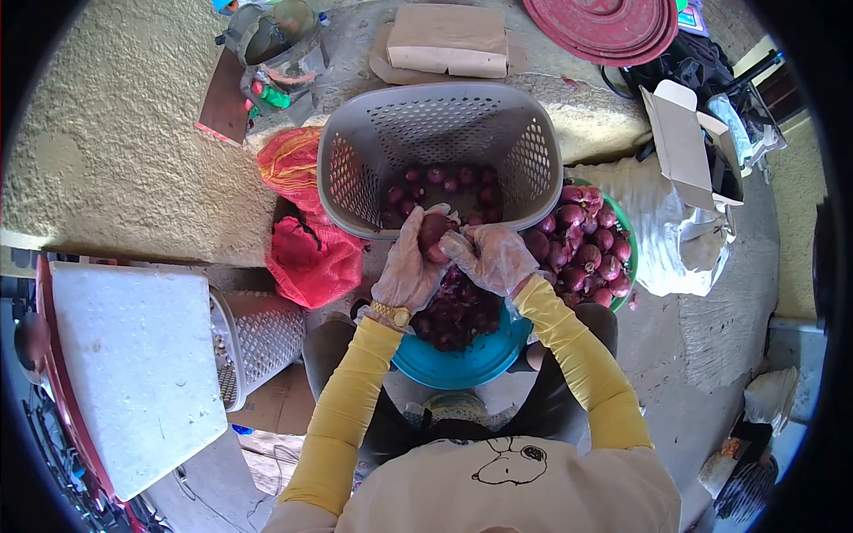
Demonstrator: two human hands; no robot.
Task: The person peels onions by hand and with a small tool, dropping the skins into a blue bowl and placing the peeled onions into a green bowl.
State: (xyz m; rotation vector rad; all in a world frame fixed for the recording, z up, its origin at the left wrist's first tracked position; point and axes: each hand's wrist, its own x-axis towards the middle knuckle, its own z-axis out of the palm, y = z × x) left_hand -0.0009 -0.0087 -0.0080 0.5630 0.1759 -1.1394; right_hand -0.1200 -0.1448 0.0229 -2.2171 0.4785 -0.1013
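A red onion (434, 234) is held in my gloved left hand (407, 266), whose fingers wrap round it. My right hand (498, 256), also in a clear plastic glove, has its fingers drawn together against the onion's right side. Both hands are above a blue basin (462, 375) containing dark red onion skins (458, 315). Just beyond them stands a grey perforated basket (440, 160) with several red onions (451, 184) at its bottom. To the right, a green-rimmed basin (628, 226) is heaped with red onions (588, 258).
A red mesh sack (311, 262) lies left of the basket. Further left are a white foam lid (133, 364) and another perforated basket (267, 333). Cardboard (447, 40) and a red round lid (604, 22) sit at the back. A white sack (653, 218) lies right.
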